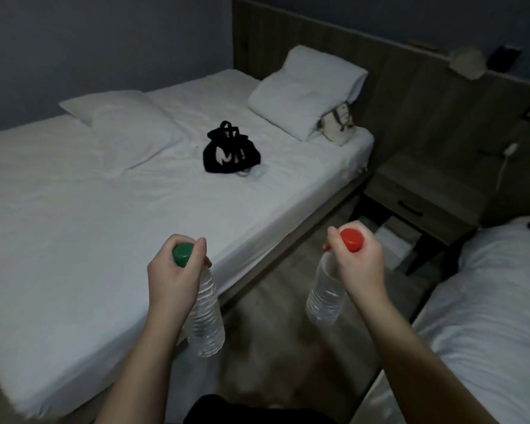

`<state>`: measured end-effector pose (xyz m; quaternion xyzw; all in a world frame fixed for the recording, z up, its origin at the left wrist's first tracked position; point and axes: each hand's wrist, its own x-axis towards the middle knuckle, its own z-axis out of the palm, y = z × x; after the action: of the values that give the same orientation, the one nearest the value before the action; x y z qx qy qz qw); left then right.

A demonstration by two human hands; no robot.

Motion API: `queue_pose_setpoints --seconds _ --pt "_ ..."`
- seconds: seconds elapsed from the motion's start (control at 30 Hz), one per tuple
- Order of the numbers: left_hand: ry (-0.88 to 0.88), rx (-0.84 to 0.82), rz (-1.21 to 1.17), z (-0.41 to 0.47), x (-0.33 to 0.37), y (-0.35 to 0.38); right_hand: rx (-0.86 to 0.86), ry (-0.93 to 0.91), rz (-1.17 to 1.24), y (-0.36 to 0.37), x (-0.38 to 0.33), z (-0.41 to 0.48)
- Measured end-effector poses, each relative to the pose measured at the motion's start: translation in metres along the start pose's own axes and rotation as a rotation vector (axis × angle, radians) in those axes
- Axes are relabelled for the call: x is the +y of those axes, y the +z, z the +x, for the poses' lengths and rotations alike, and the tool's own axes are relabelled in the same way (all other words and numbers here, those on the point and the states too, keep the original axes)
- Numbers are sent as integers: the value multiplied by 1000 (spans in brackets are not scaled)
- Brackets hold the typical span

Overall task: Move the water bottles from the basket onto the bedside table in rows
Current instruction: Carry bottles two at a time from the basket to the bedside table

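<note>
My left hand (172, 273) grips the neck of a clear water bottle with a green cap (204, 319), which hangs upright over the edge of the left bed. My right hand (360, 261) holds a second clear bottle with a red cap (325, 296) by its neck, above the floor between the beds. The bedside table (423, 191), dark wood with one drawer, stands at the right beside the headboard, well beyond both hands. Nothing stands on its top. No basket is in view.
A white bed (74, 209) fills the left, with two pillows, a black bag (230, 151) and a pale bag (337, 123) on it. A second white bed (487, 316) sits at the right. A narrow floor aisle (273, 301) runs between them. A white cable (502, 169) hangs near the table.
</note>
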<state>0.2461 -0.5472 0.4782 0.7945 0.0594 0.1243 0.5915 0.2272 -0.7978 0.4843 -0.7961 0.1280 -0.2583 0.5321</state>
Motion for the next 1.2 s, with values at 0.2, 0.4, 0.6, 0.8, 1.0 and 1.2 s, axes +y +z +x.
queue_pose_setpoints --seconds 0.2,0.4,0.6,0.8,1.0,1.2 --pt "54 -153 -3 34 23 77 147 120 -31 -48 35 35" --pt "36 -296 -3 96 23 155 258 273 -100 -48 69 90" --pt "169 -452 31 194 31 242 397 344 -122 -37 89 182" --pt "338 -628 50 291 53 319 550 373 -96 -21 105 263" --pt "335 -678 -10 329 61 381 618 392 -109 -18 127 312" --pt "346 -754 -15 342 66 456 659 389 -117 -45 162 359"
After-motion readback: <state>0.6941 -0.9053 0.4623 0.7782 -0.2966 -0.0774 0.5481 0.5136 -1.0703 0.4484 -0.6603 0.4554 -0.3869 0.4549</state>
